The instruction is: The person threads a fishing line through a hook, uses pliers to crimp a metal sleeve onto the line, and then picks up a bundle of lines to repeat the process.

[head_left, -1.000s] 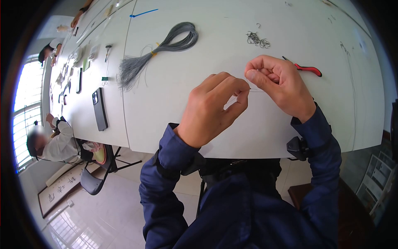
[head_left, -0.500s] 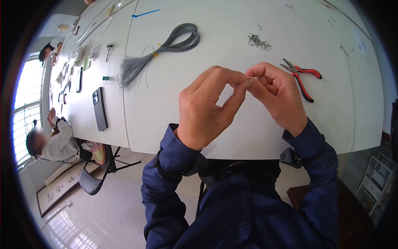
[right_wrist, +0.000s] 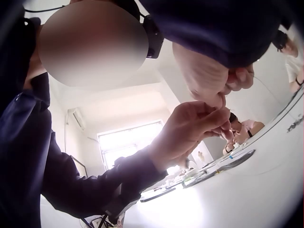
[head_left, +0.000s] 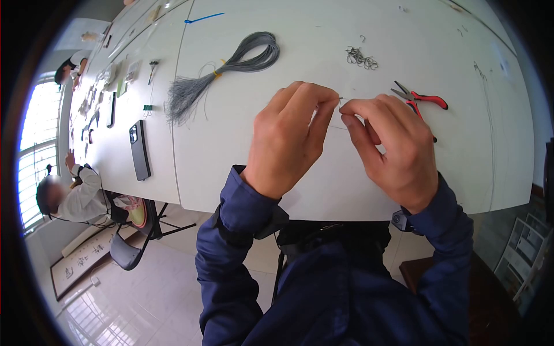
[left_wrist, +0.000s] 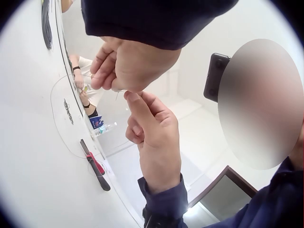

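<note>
Both hands pinch a thin wire (head_left: pixel 340 99) above the white table (head_left: pixel 242 150): left hand (head_left: pixel 288 138) at 9 o'clock, right hand (head_left: pixel 392 150) at 3, fingertips nearly touching; the wire trails toward 5 o'clock.

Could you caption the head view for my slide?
Both hands, left hand and right hand, pinch a thin wire above the white table.

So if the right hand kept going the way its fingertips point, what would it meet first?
Most likely the left hand: the right hand points its pinching fingertips at the left's, almost touching over the thin grey wire. Depth is uncertain.
</note>
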The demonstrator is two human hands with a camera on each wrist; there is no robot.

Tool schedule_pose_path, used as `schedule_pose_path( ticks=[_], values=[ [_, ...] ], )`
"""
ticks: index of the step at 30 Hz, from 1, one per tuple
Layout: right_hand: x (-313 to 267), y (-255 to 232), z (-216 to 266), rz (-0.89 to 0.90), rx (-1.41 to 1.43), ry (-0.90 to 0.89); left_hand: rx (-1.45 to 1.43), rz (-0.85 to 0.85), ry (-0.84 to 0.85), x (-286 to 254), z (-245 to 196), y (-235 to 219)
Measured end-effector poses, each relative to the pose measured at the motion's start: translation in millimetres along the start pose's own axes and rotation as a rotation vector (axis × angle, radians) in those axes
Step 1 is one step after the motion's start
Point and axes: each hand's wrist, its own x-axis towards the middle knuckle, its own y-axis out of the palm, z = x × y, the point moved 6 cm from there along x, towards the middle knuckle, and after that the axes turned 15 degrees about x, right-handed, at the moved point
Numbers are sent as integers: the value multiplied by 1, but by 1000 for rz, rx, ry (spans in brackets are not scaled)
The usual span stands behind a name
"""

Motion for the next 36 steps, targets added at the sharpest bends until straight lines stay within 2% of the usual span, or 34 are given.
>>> schedule_pose_path(
  ticks=[2,9,15,18,23,30,36],
  values=[
    [6,-5,0,32,1,-21,4,27,5,-1,-2,2],
    [16,-11,-26,112,282,209,-76,56,-10,-5,-5,8],
    [5,-16,-26,157,274,402,-128,50,-60,-4,-1,8],
    [-4,-13,-26,125,262,450,-139,51,-103,-3,1,8],
    [-14,-9,-34,11,262,423,-246,76,-172,-4,2,10],
    [-11,-12,-44,-91,370,458,-277,162,-168,-4,-3,9],
    [-12,-12,-48,-64,464,561,-269,147,-161,-3,-4,6]
  ],
)
